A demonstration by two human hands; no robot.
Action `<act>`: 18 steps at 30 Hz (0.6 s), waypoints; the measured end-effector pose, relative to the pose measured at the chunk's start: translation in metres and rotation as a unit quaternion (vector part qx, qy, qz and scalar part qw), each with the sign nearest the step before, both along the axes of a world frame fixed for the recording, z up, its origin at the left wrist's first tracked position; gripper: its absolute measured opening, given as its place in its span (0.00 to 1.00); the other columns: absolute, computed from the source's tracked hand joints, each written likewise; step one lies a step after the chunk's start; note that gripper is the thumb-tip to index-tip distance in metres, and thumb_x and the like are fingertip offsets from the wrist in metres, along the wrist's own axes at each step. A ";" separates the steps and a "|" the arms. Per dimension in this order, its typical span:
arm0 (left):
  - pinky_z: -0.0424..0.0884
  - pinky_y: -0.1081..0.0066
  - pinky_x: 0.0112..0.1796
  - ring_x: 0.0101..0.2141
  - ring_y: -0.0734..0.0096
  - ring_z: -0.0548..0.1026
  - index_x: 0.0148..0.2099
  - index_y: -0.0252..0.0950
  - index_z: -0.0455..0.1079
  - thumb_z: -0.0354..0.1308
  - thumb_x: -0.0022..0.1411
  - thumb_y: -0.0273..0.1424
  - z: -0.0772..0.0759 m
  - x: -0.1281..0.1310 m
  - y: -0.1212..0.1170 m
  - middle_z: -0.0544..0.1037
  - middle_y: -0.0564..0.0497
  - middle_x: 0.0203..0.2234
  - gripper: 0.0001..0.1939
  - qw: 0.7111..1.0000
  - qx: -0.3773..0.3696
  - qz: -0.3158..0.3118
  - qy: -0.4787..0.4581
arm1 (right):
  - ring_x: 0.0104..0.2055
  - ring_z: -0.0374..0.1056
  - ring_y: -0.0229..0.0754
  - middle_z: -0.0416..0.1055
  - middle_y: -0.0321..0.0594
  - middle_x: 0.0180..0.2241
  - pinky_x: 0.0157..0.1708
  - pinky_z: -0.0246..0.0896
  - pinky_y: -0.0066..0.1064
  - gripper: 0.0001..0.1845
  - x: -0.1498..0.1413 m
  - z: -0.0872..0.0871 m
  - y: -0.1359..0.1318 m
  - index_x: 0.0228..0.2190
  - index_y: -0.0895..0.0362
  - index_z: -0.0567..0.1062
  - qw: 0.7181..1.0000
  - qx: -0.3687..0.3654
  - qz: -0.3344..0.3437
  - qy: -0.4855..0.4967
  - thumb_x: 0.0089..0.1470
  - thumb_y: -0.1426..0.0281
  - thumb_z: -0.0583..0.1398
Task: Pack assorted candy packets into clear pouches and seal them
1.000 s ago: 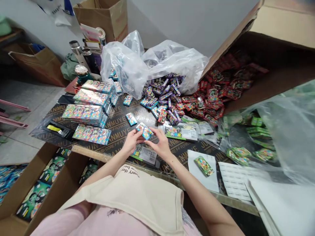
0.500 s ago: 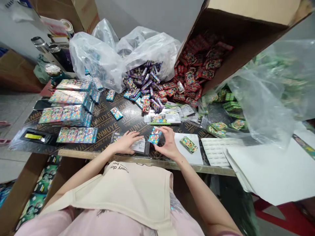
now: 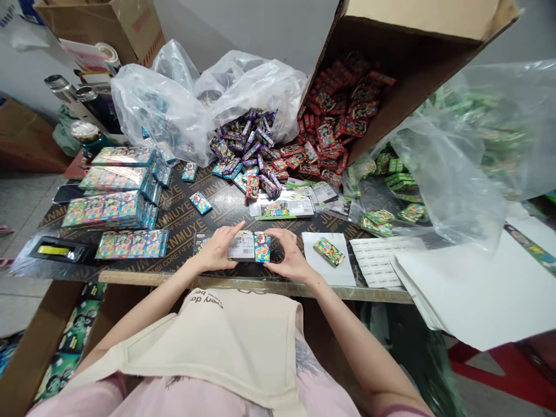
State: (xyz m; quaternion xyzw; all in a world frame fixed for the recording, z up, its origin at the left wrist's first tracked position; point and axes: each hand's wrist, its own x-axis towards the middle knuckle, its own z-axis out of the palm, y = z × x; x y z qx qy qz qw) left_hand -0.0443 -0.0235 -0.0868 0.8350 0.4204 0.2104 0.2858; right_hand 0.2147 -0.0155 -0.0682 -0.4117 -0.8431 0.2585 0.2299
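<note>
At the front edge of the table, my right hand (image 3: 289, 255) pinches a small blue printed box (image 3: 262, 248) between thumb and fingers. The box stands upright in line with the right end of a clear plastic sleeve with a printed card (image 3: 241, 245). Thumb and fingers of my left hand (image 3: 218, 250) span that sleeve across its two long edges, holding it on the table. Whether the box is inside the sleeve's mouth or just against it, I cannot tell. To the right, a green box (image 3: 329, 251) lies on a sheet of white paper (image 3: 342, 276).
Stacked filled packs (image 3: 104, 209) stand at the left. Behind lie heaps of purple boxes (image 3: 247, 136) and red boxes (image 3: 324, 139), below plastic bags (image 3: 256, 87) and a tipped carton (image 3: 403, 87). Green boxes (image 3: 402, 182) and a label sheet (image 3: 376, 260) are at the right.
My right hand has brought the blue box left and straightened it against the sleeve's end. My left hand has gone from lying flat on the sleeve to gripping it by its edges.
</note>
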 end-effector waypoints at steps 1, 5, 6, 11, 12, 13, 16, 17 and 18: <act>0.60 0.55 0.54 0.52 0.53 0.64 0.70 0.40 0.31 0.63 0.45 0.28 0.001 0.000 0.000 0.64 0.42 0.54 0.57 1.000 -0.001 -0.005 -0.006 | 0.57 0.61 0.54 0.67 0.46 0.52 0.57 0.48 0.48 0.36 0.000 0.001 0.002 0.55 0.51 0.61 1.000 -0.009 0.015 0.003 0.45 0.64 0.64; 0.61 0.54 0.54 0.53 0.52 0.64 0.70 0.41 0.31 0.63 0.45 0.28 0.002 -0.001 0.001 0.63 0.42 0.55 0.58 1.000 -0.006 0.022 -0.021 | 0.63 0.53 0.56 0.64 0.48 0.57 0.59 0.45 0.50 0.41 -0.005 0.002 0.005 0.59 0.51 0.57 1.000 0.013 -0.005 0.015 0.47 0.56 0.64; 0.61 0.54 0.54 0.53 0.52 0.64 0.70 0.41 0.31 0.63 0.45 0.28 0.002 -0.002 0.002 0.63 0.42 0.55 0.58 0.999 -0.010 0.040 -0.026 | 0.63 0.54 0.55 0.66 0.48 0.56 0.59 0.44 0.50 0.40 -0.007 0.003 0.005 0.60 0.51 0.56 0.999 0.021 -0.024 0.023 0.49 0.56 0.63; 0.62 0.56 0.54 0.52 0.53 0.64 0.70 0.39 0.32 0.64 0.45 0.29 -0.002 -0.006 0.005 0.64 0.42 0.54 0.58 0.996 -0.021 0.076 -0.027 | 0.55 0.64 0.49 0.74 0.42 0.47 0.61 0.40 0.49 0.25 -0.028 0.002 0.022 0.56 0.50 0.62 1.000 0.019 0.020 0.008 0.58 0.61 0.56; 0.62 0.56 0.54 0.52 0.53 0.64 0.70 0.39 0.32 0.64 0.45 0.29 -0.003 -0.005 0.005 0.64 0.42 0.54 0.58 0.997 -0.021 0.078 -0.019 | 0.56 0.63 0.49 0.73 0.43 0.48 0.60 0.42 0.49 0.22 -0.033 0.000 0.034 0.54 0.50 0.65 0.999 0.034 0.000 0.002 0.58 0.61 0.55; 0.62 0.55 0.54 0.52 0.53 0.64 0.70 0.39 0.32 0.64 0.45 0.29 -0.005 -0.005 0.006 0.64 0.42 0.54 0.57 0.997 -0.021 0.079 -0.007 | 0.57 0.62 0.50 0.72 0.44 0.50 0.60 0.43 0.48 0.21 -0.038 -0.003 0.049 0.52 0.51 0.67 0.998 0.054 -0.039 -0.005 0.58 0.61 0.56; 0.62 0.55 0.53 0.52 0.52 0.64 0.70 0.40 0.34 0.64 0.45 0.30 -0.010 -0.004 0.006 0.64 0.42 0.54 0.57 0.996 -0.027 0.074 0.042 | 0.62 0.53 0.58 0.61 0.51 0.59 0.58 0.44 0.53 0.26 -0.045 -0.015 0.106 0.54 0.53 0.66 0.973 0.098 -0.200 -0.059 0.53 0.62 0.58; 0.62 0.55 0.52 0.52 0.52 0.64 0.70 0.41 0.35 0.64 0.44 0.30 -0.013 -0.005 0.006 0.64 0.42 0.54 0.57 0.995 -0.031 0.073 0.059 | 0.62 0.51 0.61 0.58 0.53 0.60 0.57 0.44 0.57 0.30 -0.045 -0.019 0.125 0.56 0.54 0.64 0.962 0.088 -0.247 -0.082 0.51 0.63 0.60; 0.62 0.55 0.52 0.52 0.52 0.64 0.70 0.41 0.36 0.64 0.44 0.30 -0.015 -0.006 0.005 0.64 0.43 0.54 0.56 0.994 -0.035 0.075 0.074 | 0.61 0.52 0.64 0.58 0.56 0.60 0.55 0.45 0.60 0.33 -0.043 -0.023 0.142 0.57 0.55 0.62 0.952 0.063 -0.281 -0.098 0.49 0.65 0.60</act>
